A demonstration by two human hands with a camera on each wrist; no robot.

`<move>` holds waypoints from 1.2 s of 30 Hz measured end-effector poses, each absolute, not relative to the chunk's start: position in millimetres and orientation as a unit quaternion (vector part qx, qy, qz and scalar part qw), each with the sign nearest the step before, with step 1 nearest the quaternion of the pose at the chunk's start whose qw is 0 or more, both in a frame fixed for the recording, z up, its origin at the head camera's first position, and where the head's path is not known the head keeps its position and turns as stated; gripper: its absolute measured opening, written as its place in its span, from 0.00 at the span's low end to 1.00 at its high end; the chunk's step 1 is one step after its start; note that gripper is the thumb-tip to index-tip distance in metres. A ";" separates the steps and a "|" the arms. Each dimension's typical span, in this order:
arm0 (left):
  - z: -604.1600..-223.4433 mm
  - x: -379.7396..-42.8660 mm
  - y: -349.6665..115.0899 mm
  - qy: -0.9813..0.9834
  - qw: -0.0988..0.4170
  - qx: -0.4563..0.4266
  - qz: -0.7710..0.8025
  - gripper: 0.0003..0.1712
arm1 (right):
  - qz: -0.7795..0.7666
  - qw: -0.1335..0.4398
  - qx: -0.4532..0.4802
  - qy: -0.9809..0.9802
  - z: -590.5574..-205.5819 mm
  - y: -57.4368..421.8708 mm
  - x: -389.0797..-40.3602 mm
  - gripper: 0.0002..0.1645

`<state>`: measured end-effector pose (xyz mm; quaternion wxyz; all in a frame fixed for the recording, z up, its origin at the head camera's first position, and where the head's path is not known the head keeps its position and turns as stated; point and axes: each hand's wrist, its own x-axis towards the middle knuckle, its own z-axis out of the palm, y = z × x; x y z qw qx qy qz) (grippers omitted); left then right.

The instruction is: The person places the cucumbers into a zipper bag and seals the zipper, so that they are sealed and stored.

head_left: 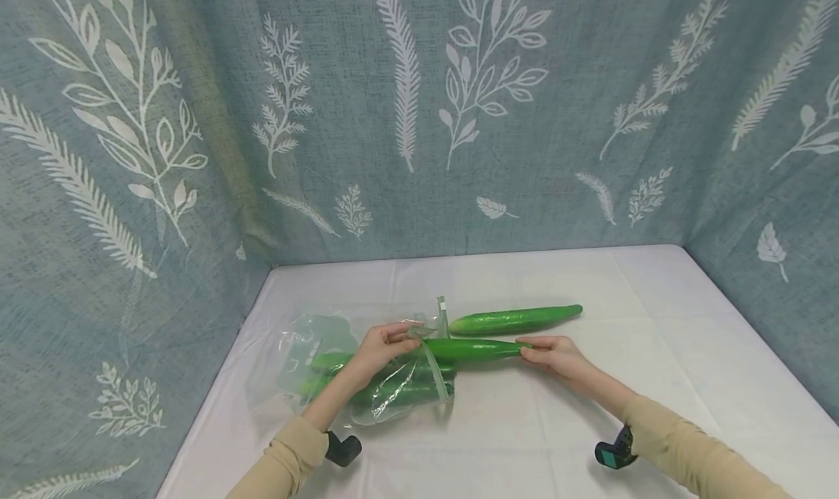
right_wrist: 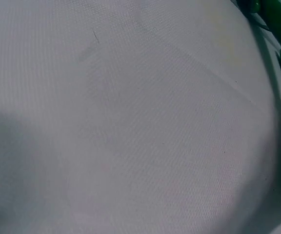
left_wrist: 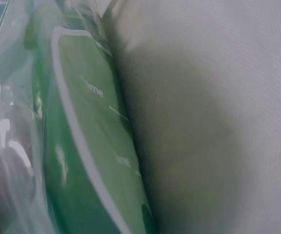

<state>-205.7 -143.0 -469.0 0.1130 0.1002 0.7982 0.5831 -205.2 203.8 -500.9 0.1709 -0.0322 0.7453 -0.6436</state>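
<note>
Leftmost, under and around the left hand (head_left: 379, 352), a clear zip bag (head_left: 392, 406) lies on the white tablecloth (head_left: 524, 426), green cucumbers (head_left: 409, 393) showing through its film on the near side of that hand. The left hand's thumb and fingers pinch the upper edge of the bag's mouth. Just right of those fingers the zip strip (head_left: 434, 366) bows down across the opening; it looks slack enough to fold inward and snag. If the left hand let go, the mouth would probably sag, and the bagged cucumbers, their ends right at the opening, might slide out. Between the hands runs another cucumber (head_left: 481, 350), its left end within the mouth. The right hand (head_left: 557, 357) grasps only its right tip with the fingertips, so resistance at the strip could make it swivel or slip. Just beyond it, ahead of the right hand, a loose cucumber (head_left: 518, 319) could roll if bumped.
</note>
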 end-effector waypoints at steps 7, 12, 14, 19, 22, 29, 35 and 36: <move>-468.8 -205.3 -142.9 0.798 0.114 0.098 0.584 0.25 | -0.635 0.173 -0.042 0.751 -502.0 193.4 -203.9 0.30; -468.9 -205.9 -142.7 0.793 0.116 0.099 0.590 0.26 | -0.615 0.164 -0.063 0.768 -500.9 188.2 -204.0 0.30; -468.4 -205.4 -142.5 0.793 0.116 0.103 0.589 0.26 | -0.606 0.160 -0.065 0.777 -500.4 186.0 -204.6 0.30; -466.6 -204.2 -141.7 0.793 0.114 0.106 0.589 0.25 | -0.583 0.151 -0.072 0.795 -497.0 177.9 -206.1 0.28; -465.7 -204.0 -140.9 0.794 0.114 0.104 0.589 0.25 | -0.572 0.141 -0.082 0.804 -493.9 171.4 -207.1 0.27; -465.3 -203.4 -141.9 0.794 0.115 0.110 0.587 0.25 | -0.544 0.116 -0.115 0.823 -491.9 156.1 -209.3 0.25; -464.8 -202.8 -142.9 0.790 0.123 0.114 0.590 0.26 | -0.538 0.116 -0.130 0.825 -495.0 146.0 -211.9 0.24; -464.5 -202.6 -142.9 0.790 0.123 0.115 0.590 0.26 | -0.537 0.115 -0.131 0.825 -496.0 144.4 -212.9 0.24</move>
